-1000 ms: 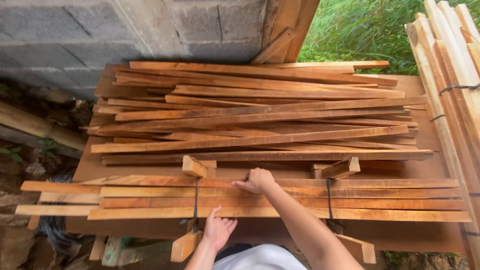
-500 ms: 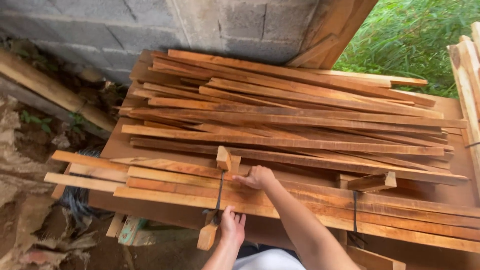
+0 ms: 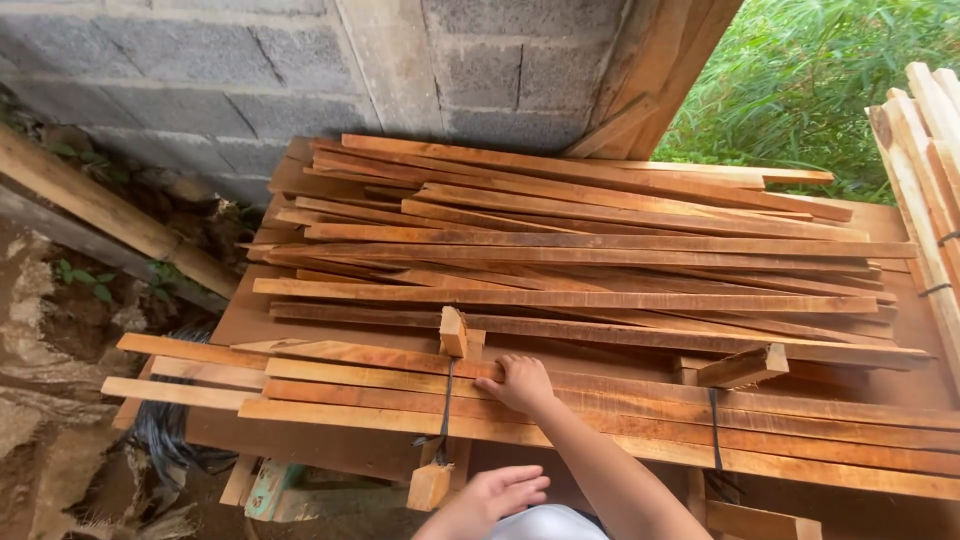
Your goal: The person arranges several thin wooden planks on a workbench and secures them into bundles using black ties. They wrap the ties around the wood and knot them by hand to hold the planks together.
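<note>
Grey block wall (image 3: 200, 80) stood beyond my hands; my right hand (image 3: 520, 383) pressed down, clenched, on the slats (image 3: 640, 405), steadying them, while my left hand (image 3: 495, 497) hovered open near a wooden block (image 3: 429, 486).

Two hands show at the bottom of the frame. Two black straps (image 3: 446, 400) cross the front slats. Two small wooden blocks (image 3: 453, 331) stand upright. The loose slats (image 3: 560, 245) are too many to count.

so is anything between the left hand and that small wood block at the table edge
Nothing visible. The left hand hovers open just to the right of the wood block, with a bare gap between them. The black strap runs down above the block, not across that gap. The right hand rests on the near row of slats.
</note>
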